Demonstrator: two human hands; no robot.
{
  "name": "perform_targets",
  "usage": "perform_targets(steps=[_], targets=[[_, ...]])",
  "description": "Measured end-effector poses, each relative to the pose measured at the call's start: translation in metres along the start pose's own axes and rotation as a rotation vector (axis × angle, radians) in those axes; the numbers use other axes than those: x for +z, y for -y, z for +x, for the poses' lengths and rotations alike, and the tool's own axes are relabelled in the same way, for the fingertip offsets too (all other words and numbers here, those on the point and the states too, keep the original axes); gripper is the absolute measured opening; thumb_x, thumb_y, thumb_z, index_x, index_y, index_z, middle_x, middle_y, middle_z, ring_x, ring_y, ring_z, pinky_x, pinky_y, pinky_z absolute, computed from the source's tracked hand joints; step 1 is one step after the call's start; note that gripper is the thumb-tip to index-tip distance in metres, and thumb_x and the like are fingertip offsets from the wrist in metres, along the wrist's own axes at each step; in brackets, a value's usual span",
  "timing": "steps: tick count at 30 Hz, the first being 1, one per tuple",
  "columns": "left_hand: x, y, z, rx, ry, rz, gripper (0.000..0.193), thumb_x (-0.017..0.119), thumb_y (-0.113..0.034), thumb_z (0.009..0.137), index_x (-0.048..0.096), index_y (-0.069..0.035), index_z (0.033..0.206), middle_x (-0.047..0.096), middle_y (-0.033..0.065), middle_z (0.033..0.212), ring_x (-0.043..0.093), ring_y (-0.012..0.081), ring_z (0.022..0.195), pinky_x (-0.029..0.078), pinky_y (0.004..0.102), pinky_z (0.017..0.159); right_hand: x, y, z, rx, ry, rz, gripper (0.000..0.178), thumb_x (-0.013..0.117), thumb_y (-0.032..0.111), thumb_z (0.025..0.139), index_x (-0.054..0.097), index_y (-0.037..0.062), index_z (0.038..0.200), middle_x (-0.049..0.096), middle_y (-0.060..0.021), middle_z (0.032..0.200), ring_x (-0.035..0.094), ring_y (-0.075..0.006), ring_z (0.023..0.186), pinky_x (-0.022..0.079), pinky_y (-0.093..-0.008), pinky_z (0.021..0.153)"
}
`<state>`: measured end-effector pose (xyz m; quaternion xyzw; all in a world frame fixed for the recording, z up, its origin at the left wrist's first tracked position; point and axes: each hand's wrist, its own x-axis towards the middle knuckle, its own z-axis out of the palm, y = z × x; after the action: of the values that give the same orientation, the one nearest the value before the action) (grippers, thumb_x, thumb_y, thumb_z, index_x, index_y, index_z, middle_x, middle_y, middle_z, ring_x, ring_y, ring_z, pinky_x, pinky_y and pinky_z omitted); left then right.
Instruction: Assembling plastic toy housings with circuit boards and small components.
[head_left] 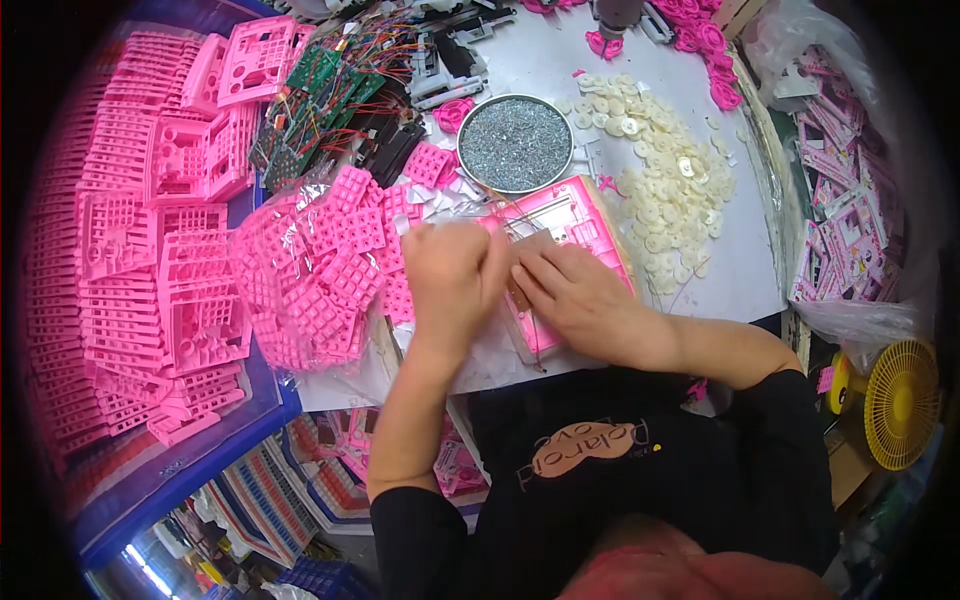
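In front of me lies a pink plastic casing (pixel 592 222), its inner side facing up. A flat brown board (pixel 533 243) sits partly inside it, with thin wires along its edge. My right hand (pixel 585 300) rests over the casing, its fingers closed together on the board. Just left of the casing, my left hand (pixel 452 275) is closed in a fist with the thumb toward the casing. Whatever the left fingers hold is hidden. Pink keypads (pixel 345 285) lie beside the left hand, many in a clear bag.
A round tin of small screws (pixel 515 143) stands beyond the casing. White discs (pixel 665 190) are heaped to its right. Green circuit boards with wires (pixel 325 95) lie at back left, near stacked pink casings (pixel 125 230) in a blue crate. A yellow fan (pixel 902 405) is at right.
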<state>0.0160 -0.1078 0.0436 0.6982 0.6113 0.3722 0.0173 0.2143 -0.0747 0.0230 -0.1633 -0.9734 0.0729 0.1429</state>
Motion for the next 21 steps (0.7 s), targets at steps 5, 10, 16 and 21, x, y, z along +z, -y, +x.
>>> perform_targets(steps=[5, 10, 16, 21], targets=[[0.009, -0.025, -0.049, -0.157, 0.116, -0.109, 0.015, 0.067, -0.007, 0.088, 0.060, -0.009, 0.075, 0.065, 0.0057, 0.079, 0.067, 0.0227, 0.081, 0.034, 0.0421, 0.090, -0.013, -0.015, 0.002, -0.148, 0.048, 0.010, 0.039, 0.063, 0.015, 0.080, 0.068, -0.0033, 0.114, 0.065, -0.0149, 0.117, 0.059, -0.0263, 0.114, 0.051, -0.0344, 0.093], [0.013, -0.038, -0.065, -0.228, 0.141, -0.085, 0.003, 0.068, -0.006, 0.088, 0.067, -0.009, 0.088, 0.074, 0.0049, 0.099, 0.071, 0.0208, 0.105, 0.025, 0.0462, 0.107, -0.084, -0.097, 0.026, 0.191, -0.732, 0.831, 0.029, 0.060, 0.014, 0.091, 0.059, 0.0017, 0.117, 0.065, -0.0127, 0.104, 0.060, -0.0193, 0.092, 0.048, -0.0362, 0.084], [0.015, -0.038, -0.066, -0.206, 0.112, -0.067, 0.008, 0.070, -0.006, 0.089, 0.070, -0.009, 0.097, 0.075, 0.0048, 0.103, 0.071, 0.0208, 0.109, 0.019, 0.0504, 0.115, -0.120, -0.123, 0.099, 0.147, -0.324, 1.426, 0.054, 0.071, 0.022, 0.090, 0.050, -0.0006, 0.135, 0.065, -0.0111, 0.100, 0.063, -0.0150, 0.085, 0.053, -0.0306, 0.076], [0.025, -0.034, -0.076, -0.235, 0.067, -0.080, 0.010, 0.071, -0.009, 0.088, 0.069, -0.010, 0.098, 0.074, 0.0006, 0.104, 0.070, 0.0181, 0.110, 0.013, 0.0599, 0.118, -0.071, -0.054, 0.079, 0.291, -0.157, 1.438, 0.046, 0.081, 0.019, 0.081, 0.054, -0.0004, 0.114, 0.064, -0.0129, 0.082, 0.063, -0.0162, 0.061, 0.047, -0.0267, 0.049]])
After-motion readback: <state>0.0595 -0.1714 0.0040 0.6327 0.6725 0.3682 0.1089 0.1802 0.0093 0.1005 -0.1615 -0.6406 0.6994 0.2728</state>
